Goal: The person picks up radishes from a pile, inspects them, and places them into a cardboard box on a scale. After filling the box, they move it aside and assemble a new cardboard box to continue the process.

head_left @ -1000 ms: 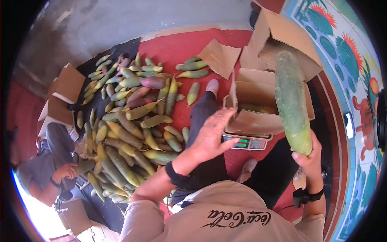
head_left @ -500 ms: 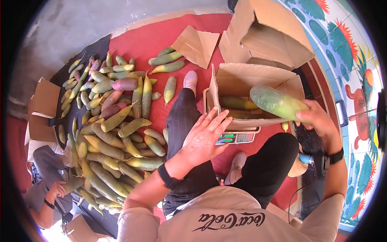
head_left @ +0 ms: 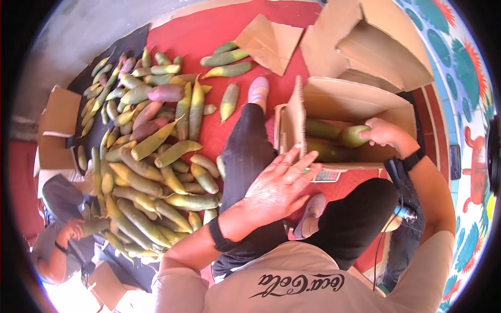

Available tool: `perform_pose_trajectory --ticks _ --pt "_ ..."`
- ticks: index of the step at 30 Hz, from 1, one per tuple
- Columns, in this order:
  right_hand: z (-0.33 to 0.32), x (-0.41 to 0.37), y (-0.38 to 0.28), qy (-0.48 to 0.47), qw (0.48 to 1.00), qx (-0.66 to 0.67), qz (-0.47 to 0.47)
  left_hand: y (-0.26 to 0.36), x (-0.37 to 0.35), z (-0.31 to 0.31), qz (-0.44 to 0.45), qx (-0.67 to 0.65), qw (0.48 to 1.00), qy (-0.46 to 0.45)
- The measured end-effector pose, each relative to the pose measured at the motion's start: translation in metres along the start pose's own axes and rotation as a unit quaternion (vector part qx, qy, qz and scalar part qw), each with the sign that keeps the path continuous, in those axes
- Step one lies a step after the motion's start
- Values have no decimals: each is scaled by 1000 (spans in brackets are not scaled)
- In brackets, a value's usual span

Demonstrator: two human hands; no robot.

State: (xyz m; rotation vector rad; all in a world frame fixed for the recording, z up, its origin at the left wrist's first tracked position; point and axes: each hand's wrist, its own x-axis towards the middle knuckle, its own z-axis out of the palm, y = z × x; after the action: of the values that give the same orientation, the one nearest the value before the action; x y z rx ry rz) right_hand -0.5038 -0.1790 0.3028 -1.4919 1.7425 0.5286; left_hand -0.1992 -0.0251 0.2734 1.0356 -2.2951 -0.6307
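Note:
My right hand (head_left: 386, 134) grips the pale end of a green radish (head_left: 355, 136) inside an open cardboard box (head_left: 360, 94). Another green radish (head_left: 331, 152) lies on the box's floor on the near side of it. My left hand (head_left: 276, 190) is open, its fingers spread at the box's near left corner, with no radish in it. The box stands on a scale (head_left: 327, 177), mostly hidden beneath it; part of its panel shows beside my left fingertips.
A large heap of green and purplish radishes (head_left: 138, 180) covers the floor at left. Beyond the box stands another open carton (head_left: 376, 49), with a loose cardboard flap (head_left: 269, 44) nearby. A co-worker's hand (head_left: 72, 229) holds a radish at lower left. A tiled wall (head_left: 472, 151) borders the right.
My right hand has lowered the radish from above the box's rim down inside it. My left hand stays by the near left corner. The whole view has shifted slightly.

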Motion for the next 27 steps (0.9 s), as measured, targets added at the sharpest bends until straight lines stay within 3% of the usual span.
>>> perform_pose_trajectory --ticks 3,6,9,11,12,14,16,17,19,21,23,25,27 --pt "7 -6 -26 -43 998 8 -53 -1 2 0 6 -8 1000 7" --pt "13 -13 -41 -23 987 63 -143 -2 1 2 15 -9 1000 23" --pt "17 -43 -49 33 973 53 -224 -3 -4 4 22 -7 999 34" --pt "24 -65 -43 145 949 60 -273 -3 -5 2 3 9 999 49" --pt "30 -79 -40 143 947 57 -281 -3 -4 3 8 8 999 53" --pt "47 -106 -34 306 910 117 -254 -4 -7 7 9 17 998 60" --pt "60 -119 -8 400 868 60 -288 -3 -11 7 23 15 997 66" --pt "68 -125 5 397 868 59 -293 -3 -12 7 18 18 997 68" --pt "84 -135 31 507 811 -6 -291 -2 -16 5 18 -48 992 112" --pt "98 -136 55 518 812 -11 -269 4 -26 -4 14 -76 985 155" --pt "112 -132 85 529 814 -19 -239 9 -42 -12 -47 -195 960 197" --pt "126 -119 115 527 823 -4 -212 5 -65 -20 -60 -204 946 245" --pt "141 -109 129 492 851 59 -171 -9 -95 -26 -128 -227 921 291"
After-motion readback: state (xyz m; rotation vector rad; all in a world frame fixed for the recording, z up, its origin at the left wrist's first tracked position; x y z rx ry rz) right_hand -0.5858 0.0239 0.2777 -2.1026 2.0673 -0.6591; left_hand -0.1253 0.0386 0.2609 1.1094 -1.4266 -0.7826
